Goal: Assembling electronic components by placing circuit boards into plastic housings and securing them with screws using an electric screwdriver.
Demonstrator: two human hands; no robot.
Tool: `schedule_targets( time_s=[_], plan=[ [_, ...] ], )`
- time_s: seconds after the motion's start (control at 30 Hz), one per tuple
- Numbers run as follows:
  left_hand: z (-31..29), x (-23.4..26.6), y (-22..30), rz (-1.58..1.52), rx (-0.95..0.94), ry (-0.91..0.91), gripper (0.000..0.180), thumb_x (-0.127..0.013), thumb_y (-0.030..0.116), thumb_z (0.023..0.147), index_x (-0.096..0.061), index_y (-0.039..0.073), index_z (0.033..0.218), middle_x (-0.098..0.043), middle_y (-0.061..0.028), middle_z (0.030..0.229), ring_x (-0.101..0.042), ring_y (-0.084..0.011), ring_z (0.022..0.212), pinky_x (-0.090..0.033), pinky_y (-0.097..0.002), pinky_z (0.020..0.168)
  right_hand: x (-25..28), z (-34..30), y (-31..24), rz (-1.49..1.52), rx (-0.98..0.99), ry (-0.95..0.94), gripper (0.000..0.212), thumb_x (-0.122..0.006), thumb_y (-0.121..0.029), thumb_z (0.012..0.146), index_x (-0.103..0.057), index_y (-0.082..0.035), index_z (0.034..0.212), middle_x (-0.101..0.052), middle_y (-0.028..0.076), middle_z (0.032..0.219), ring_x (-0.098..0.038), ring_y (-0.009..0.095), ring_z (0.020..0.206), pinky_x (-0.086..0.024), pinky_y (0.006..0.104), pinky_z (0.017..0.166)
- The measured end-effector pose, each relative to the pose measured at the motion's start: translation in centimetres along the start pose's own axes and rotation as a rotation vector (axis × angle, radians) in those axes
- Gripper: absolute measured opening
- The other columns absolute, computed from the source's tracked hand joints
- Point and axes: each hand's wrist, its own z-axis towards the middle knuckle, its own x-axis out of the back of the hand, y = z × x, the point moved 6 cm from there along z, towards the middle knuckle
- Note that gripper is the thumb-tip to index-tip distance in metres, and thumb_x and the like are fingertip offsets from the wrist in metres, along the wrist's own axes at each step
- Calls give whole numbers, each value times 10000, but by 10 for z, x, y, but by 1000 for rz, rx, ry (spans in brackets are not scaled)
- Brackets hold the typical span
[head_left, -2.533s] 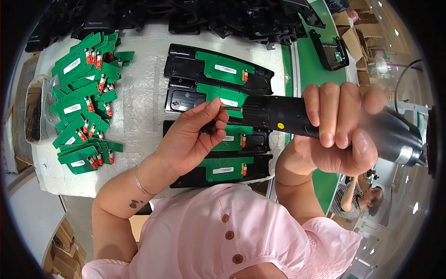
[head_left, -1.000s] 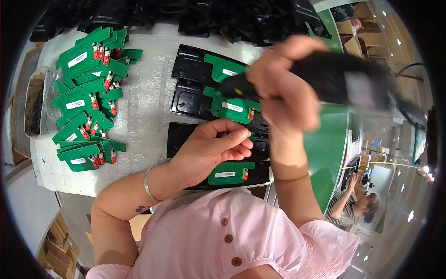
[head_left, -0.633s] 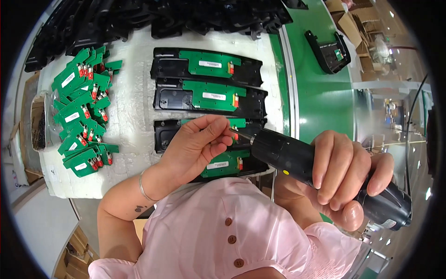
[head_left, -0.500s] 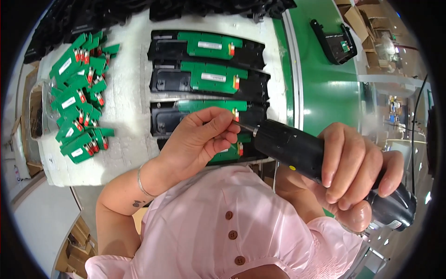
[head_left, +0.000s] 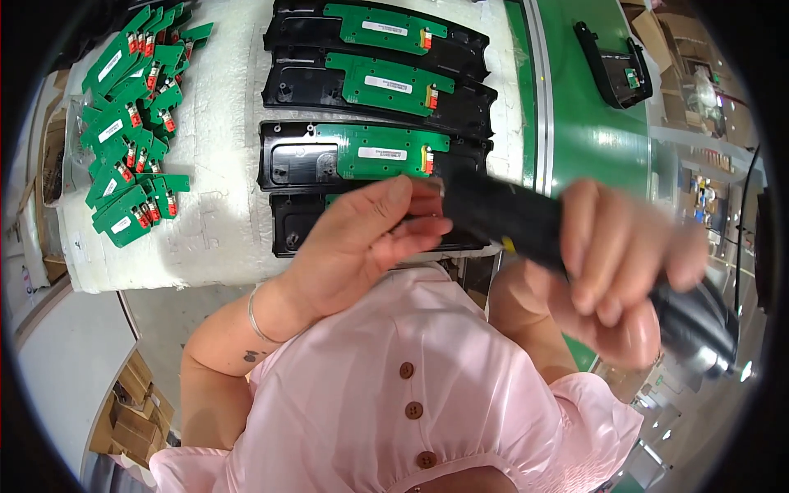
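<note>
Black elec. screwdriver (head_left: 514, 215) is in R hand (head_left: 616, 263), fingers wrapped round the body, raised above the near edge of the white tabletop (head_left: 222, 172), nose twd the L hand. Both tool & R hand motion-blurred; bit can't be made out. L hand (head_left: 362, 238) is curled at the nose, thumb near fingers, narrow gap; can't tell if anything's pinched there or if it touches the tool. Four black panels (head_left: 300, 164) sit in a column behind; nearest is mostly covered by L hand, only a sliver of its green board showing. Other three boards visible, w/ white labels & red-white connectors. Loose boards (head_left: 111, 131) overlap in a pile at left, so count's unclear. Dark parts (head_left: 72, 34) top left are cut off by the fisheye rim. Black housing (head_left: 612, 74) lies on the green surface (head_left: 575, 152), far right.
</note>
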Motion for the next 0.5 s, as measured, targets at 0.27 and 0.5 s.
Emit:
schedule_targets(
  time_s=[0.27, 0.5],
  plan=[
    [-6, 12, -15, 214, 202, 129, 302, -410, 146, 925, -467, -45, 1152, -568, -176, 1056, -586, -239, 962, -487, -262, 829, 34, -8, 63, -70, -187, 326, 300, -480, 45, 682, -419, 7, 973, -489, 64, 608, -414, 128, 458, -391, 282, 463],
    [-6, 12, -9, 260, 120, 70, 212, -425, 140, 921, -526, -16, 1023, -604, -137, 947, -617, -190, 851, -510, -249, 740, 31, -5, 70, -241, -281, 332, 282, -417, -33, 664, -453, -27, 944, -372, 34, 548, -359, 135, 454, -358, 312, 515]
  ],
)
